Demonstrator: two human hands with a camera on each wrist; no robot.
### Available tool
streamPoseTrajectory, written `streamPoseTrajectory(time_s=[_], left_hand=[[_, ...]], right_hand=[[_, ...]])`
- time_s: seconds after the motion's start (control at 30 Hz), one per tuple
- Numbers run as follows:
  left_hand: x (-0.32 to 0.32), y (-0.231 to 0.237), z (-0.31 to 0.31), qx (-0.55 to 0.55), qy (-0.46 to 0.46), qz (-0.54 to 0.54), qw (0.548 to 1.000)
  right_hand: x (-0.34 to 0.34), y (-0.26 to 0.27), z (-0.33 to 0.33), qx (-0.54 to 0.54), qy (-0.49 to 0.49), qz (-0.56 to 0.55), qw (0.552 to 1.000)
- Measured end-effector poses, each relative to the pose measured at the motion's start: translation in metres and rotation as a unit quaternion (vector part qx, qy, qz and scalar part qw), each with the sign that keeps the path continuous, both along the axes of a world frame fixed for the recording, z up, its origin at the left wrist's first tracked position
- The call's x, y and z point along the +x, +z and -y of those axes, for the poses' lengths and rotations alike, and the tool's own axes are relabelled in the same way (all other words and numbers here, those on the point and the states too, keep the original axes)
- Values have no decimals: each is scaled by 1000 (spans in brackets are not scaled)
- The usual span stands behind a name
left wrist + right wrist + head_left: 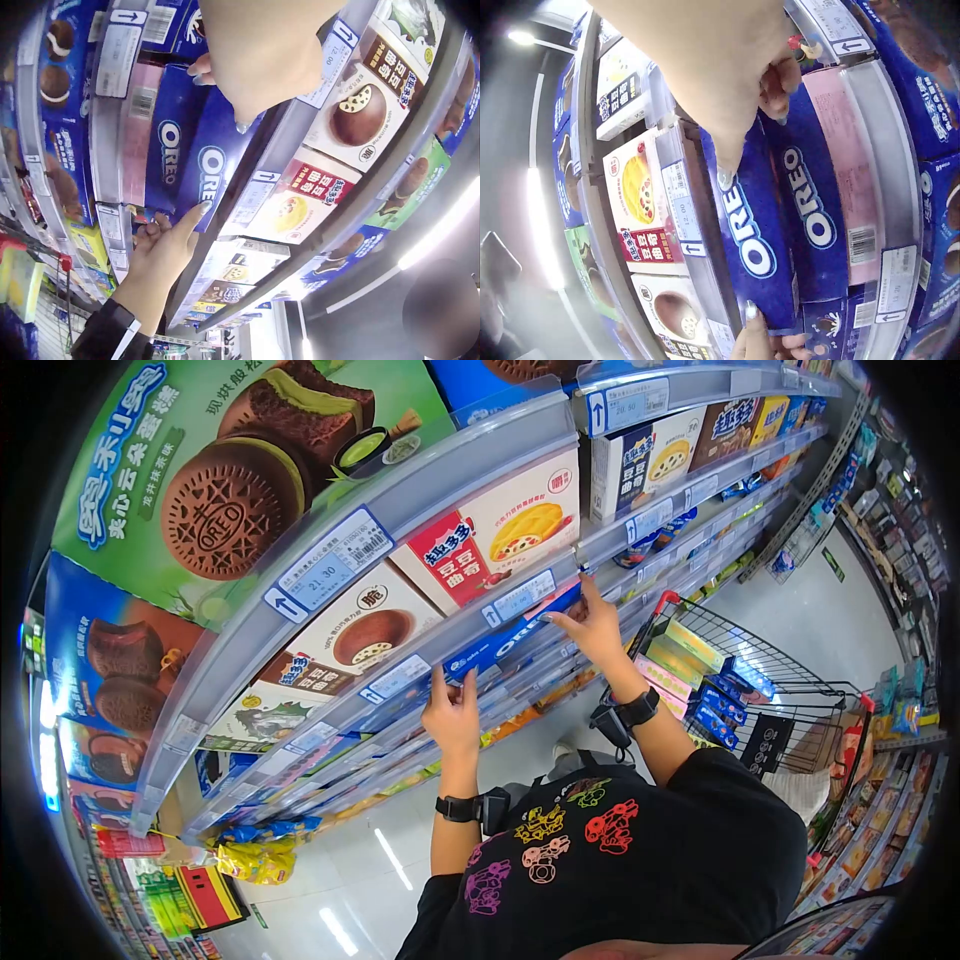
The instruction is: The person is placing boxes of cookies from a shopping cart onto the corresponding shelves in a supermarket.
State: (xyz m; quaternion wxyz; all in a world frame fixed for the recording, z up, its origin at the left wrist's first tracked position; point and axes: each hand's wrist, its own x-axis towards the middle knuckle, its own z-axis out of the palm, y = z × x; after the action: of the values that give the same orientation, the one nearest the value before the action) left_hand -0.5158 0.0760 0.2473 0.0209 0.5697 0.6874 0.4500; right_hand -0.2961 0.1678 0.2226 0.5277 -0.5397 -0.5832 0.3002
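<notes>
A long blue Oreo box (518,639) lies between my two hands at a shelf, held at its two ends. My left hand (453,714) pinches one end, thumb on the printed face and fingers curled at the side edge. At the other end my right hand (597,628) grips with its thumb over the face. In the right wrist view the thumbs press the held box (751,217) near its top and bottom. Right beside it stands another blue Oreo box (804,187) with a pink side (841,142).
White cookie boxes (520,530) stand on the shelf above, behind a clear rail with price tags (330,565). A wire shopping cart (790,690) holding several boxes stands at my right. Yellow bags (255,862) hang at the shelf's left end.
</notes>
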Motion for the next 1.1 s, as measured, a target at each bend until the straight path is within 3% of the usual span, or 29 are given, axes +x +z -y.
streamPoseTrajectory(time_s=[0.17,0.43,0.53,0.63,0.8,0.9,1.07,1.1], left_hand=[[0,-7,-11,-59,-8,3,998],[-4,-15,-25,-117,-4,-83,990],[-1,-3,-23,-146,-20,-62,987],[-1,-1,-9,-140,-63,-47,987],[-9,4,29,-133,-144,-10,981],[-23,5,57,-186,-189,13,964],[-57,-43,114,-246,-309,-63,917],[-64,-46,131,-267,-332,-68,902]], right_hand=[[-6,11,-1,19,-51,90,994],[-16,-7,-11,37,-45,81,995],[-20,-11,-13,55,-37,78,995],[-26,-27,-11,79,-38,29,996],[-46,-5,27,92,-59,-4,994],[-58,-14,50,86,-42,-6,995],[-78,-45,117,19,7,-3,1000],[-82,-61,131,63,-4,34,997]])
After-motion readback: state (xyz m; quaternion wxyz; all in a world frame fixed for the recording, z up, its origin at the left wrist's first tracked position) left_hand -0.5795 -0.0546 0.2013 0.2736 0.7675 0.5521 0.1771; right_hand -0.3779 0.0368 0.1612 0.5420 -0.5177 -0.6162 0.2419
